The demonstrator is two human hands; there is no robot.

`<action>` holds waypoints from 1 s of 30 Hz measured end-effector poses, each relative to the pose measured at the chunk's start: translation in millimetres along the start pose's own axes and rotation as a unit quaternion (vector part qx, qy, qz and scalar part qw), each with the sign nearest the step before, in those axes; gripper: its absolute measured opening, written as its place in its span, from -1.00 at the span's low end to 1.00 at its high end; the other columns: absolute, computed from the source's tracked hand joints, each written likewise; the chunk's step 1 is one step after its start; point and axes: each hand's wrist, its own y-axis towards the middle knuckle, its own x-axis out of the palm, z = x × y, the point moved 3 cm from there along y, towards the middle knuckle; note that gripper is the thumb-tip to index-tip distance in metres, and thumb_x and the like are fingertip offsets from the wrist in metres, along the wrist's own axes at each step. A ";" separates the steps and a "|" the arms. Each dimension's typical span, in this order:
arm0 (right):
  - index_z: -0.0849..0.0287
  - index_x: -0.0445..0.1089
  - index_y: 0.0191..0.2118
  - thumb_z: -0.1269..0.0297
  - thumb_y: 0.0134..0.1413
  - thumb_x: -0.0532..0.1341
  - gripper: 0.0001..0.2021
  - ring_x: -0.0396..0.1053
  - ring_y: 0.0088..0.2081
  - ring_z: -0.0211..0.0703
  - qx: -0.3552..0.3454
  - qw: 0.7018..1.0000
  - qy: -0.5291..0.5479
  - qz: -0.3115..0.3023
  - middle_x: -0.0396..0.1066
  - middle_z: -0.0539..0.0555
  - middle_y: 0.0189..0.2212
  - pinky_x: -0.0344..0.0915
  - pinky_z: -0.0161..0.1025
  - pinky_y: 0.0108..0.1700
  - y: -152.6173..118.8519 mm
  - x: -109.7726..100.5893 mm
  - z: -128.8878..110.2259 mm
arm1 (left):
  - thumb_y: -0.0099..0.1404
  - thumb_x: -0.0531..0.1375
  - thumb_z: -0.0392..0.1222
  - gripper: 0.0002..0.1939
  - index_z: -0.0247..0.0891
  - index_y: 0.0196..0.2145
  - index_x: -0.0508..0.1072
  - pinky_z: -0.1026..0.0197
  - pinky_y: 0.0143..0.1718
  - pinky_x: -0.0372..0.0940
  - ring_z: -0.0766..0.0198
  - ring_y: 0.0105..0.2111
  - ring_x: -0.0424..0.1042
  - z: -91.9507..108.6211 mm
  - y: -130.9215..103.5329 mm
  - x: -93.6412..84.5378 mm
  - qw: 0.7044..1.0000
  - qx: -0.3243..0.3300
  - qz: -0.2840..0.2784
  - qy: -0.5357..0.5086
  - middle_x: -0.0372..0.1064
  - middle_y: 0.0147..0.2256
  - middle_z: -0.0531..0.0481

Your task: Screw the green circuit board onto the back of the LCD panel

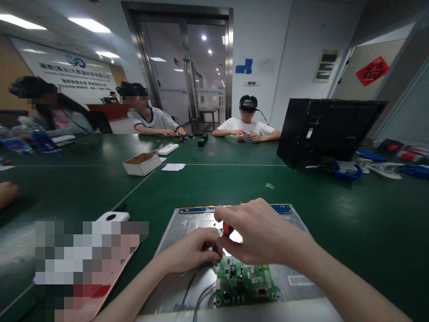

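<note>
A metal display panel (181,230) lies flat in front of me with a green circuit board (246,281) on it. My right hand (264,230) is closed around the red and black handle of a screwdriver (227,229), held above the board's upper left corner. Just left of it, my left hand (197,248) pinches with its fingertips at that same corner; what lies between them is hidden. Along the panel's far edge runs a narrow blue circuit strip (281,209), partly covered by my right hand. Grey cables (201,295) lead off the board's left side.
A black monitor (328,129) stands at the right beside a blue tray (347,171). An open cardboard box (142,164) and white paper (173,167) lie ahead on the green table (217,183). Several people sit around it. At left is a white device (114,217).
</note>
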 end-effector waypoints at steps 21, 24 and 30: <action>0.15 0.24 -0.22 0.34 0.08 0.08 -0.89 0.15 -0.53 -0.30 -0.023 1.000 0.003 0.011 0.44 0.00 -0.38 -0.17 -0.26 -0.53 0.9 2.9 -0.8 | 0.25 0.17 -0.21 -0.90 -0.27 -0.29 0.43 0.15 -0.17 0.29 0.17 -0.24 0.36 -8.9 -1.2 4.5 1.000 -0.012 -0.005 0.004 0.41 -0.24 -0.02; 0.15 0.24 -0.22 0.33 0.09 0.09 -0.88 0.17 -0.53 -0.30 -0.027 1.000 0.003 0.014 0.43 0.00 -0.38 -0.17 -0.26 -0.53 0.6 2.6 -0.7 | 0.25 0.17 -0.22 -0.90 -0.28 -0.29 0.44 0.14 -0.15 0.29 0.15 -0.22 0.36 -7.7 -1.2 3.8 1.000 -0.010 -0.004 0.009 0.42 -0.22 -0.03; 0.15 0.25 -0.20 0.34 0.14 0.10 -0.90 0.23 -0.51 -0.30 -0.021 1.000 -0.001 0.011 0.46 0.00 -0.36 -0.15 -0.27 -0.52 0.4 2.2 -1.4 | 0.23 0.19 -0.24 -0.92 -0.25 -0.29 0.44 0.14 -0.15 0.30 0.16 -0.23 0.37 -4.3 -2.0 1.6 1.000 -0.004 0.001 0.016 0.43 -0.24 -0.01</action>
